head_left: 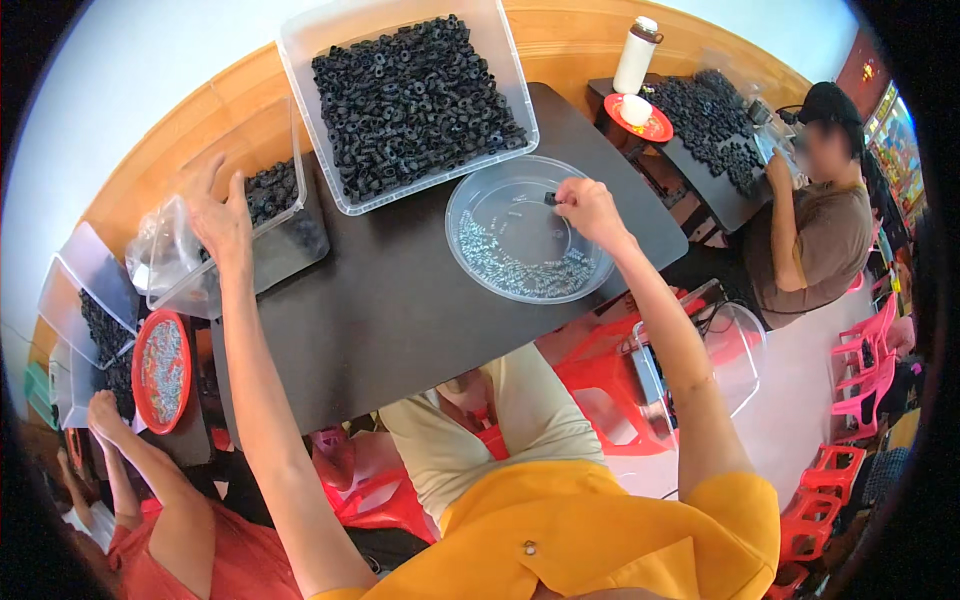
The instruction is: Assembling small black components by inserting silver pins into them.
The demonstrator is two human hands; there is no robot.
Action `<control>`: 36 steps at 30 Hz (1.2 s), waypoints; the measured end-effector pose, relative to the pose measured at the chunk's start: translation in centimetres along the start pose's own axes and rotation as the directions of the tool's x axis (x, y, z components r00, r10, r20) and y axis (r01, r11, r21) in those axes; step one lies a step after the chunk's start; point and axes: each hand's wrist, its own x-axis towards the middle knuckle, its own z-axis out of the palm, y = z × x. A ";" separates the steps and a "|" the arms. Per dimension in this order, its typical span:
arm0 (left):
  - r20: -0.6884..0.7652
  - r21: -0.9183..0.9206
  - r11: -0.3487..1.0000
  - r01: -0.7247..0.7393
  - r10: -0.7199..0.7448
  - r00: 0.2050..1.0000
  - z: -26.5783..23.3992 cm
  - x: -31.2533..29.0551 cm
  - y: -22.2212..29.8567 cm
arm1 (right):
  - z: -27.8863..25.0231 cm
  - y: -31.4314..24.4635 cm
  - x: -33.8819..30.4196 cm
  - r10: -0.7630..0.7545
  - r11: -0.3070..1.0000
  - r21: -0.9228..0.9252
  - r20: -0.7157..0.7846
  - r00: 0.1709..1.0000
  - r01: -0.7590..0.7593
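My right hand [595, 212] pinches a small black plastic part [551, 198] between thumb and fingertips. It hovers over the right side of a round clear plastic tray [528, 232]. Many small silvery metal pins [520, 272] lie along the tray's left and near side. On the left, my left hand [222, 220] is raised with fingers spread and nothing visible in it. Below that hand stands a clear rectangular bin [302, 240] holding black parts [270, 190]. Behind the tray, a big clear tub [488, 30] is heaped with small black ring-like parts [420, 105].
A dark table [385, 300] carries these containers. At left, a person in red works beside an orange-rimmed plate [163, 428] of metal pins. At right, a person in a brown shirt [822, 230] sits by black parts [705, 125] and a white bottle [637, 60]. Red stools [620, 400] stand below.
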 end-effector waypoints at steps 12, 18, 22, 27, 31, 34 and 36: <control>0.755 -0.567 0.542 0.620 0.042 0.654 6.9 -16.2 10.5 | -1.4 -4.2 -4.1 -0.304 0.433 0.901 0.130 0.944 0.015; 0.839 -0.519 0.389 0.761 0.062 0.541 8.1 -18.2 10.4 | 0.5 -8.2 -6.4 -0.235 0.694 0.704 0.022 0.972 0.152; 0.814 -0.552 0.345 0.759 0.025 0.580 7.7 -17.7 9.8 | 1.4 -10.1 -7.1 -0.333 0.724 0.611 -0.097 0.938 0.320; 0.824 -0.545 0.195 0.815 -0.056 0.564 7.4 -16.5 8.4 | 0.2 -6.5 -2.7 -0.334 0.871 0.267 -0.294 0.896 0.412; 0.848 -0.525 0.014 0.851 -0.079 0.525 7.8 -16.1 7.5 | 0.9 -2.9 1.1 -0.282 0.956 0.037 -0.153 0.947 0.290; 0.861 -0.508 -0.094 0.856 -0.079 0.503 8.1 -16.2 6.3 | 2.0 -3.2 1.9 -0.292 0.956 -0.032 -0.044 0.956 0.290; 0.871 -0.492 -0.117 0.863 -0.076 0.486 8.3 -16.3 5.6 | 2.4 -3.5 2.0 -0.311 0.950 -0.045 -0.023 0.950 0.310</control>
